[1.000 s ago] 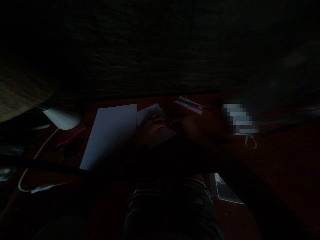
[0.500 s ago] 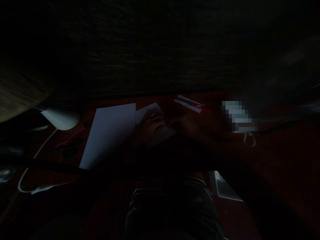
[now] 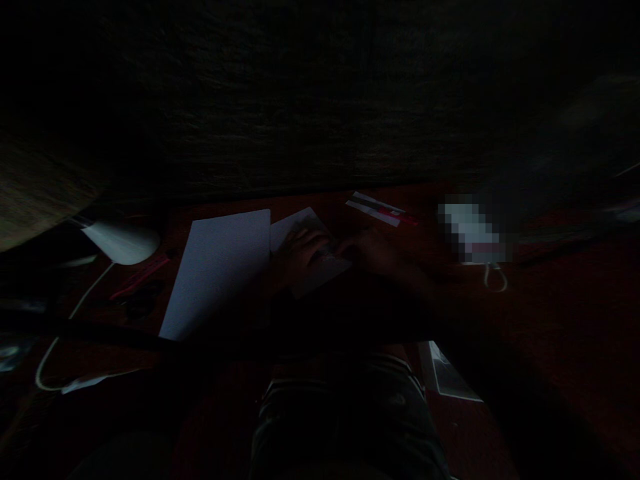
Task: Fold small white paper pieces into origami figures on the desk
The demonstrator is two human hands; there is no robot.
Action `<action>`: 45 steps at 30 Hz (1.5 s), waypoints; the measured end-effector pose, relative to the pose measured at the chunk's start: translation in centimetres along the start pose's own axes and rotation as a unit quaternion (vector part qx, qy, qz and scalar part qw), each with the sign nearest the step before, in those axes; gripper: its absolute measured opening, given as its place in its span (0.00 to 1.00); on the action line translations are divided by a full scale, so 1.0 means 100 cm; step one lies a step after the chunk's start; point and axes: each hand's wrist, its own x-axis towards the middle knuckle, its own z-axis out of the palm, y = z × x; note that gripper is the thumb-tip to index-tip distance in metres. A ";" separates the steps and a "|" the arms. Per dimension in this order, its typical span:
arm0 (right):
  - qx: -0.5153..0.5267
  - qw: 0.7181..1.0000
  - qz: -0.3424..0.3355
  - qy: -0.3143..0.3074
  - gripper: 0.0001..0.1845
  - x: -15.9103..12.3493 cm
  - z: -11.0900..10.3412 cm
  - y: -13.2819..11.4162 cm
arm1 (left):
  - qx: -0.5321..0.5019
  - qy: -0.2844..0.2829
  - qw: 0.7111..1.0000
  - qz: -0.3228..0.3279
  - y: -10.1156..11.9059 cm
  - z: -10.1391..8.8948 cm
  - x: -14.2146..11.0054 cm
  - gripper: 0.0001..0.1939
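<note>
The light is very dim. My left hand rests on a smaller pale sheet of paper, its fingers extended across the sheet. My right hand is at the sheet's right side, closed, with the thumb side toward my left fingers. Whatever it may hold is lost in the dark. Left of both hands lies a large white sheet of paper, partly shaded by my left forearm.
A narrow clear-and-red packet lies behind my right hand. A pixelated pale object with a cord loop is farther right. To the left are a white lamp-like cone with a cable and a pink strip. A framed sheet sits lower right.
Both hands stay at nearly the same place on the small sheet. The left fingers look slightly shifted and less blurred. The view has moved a little.
</note>
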 end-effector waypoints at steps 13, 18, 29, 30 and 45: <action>0.044 0.997 0.032 0.053 0.11 0.002 0.013 0.006 | -0.004 -0.018 1.000 -0.001 -0.003 -0.002 0.002 0.21; 0.044 0.998 0.023 0.036 0.12 0.003 0.010 0.008 | 0.003 -0.009 1.000 0.000 -0.005 -0.001 0.001 0.24; 0.029 0.998 -0.024 0.042 0.15 0.003 0.008 0.006 | -0.010 0.003 1.000 0.010 -0.012 -0.001 0.003 0.20; 0.032 0.998 -0.020 0.044 0.14 0.003 0.009 0.007 | -0.013 0.003 1.000 0.010 -0.012 -0.001 0.003 0.20; 0.039 0.998 0.021 0.051 0.10 0.002 0.011 0.013 | 0.015 -0.011 1.000 0.001 -0.005 -0.005 0.006 0.22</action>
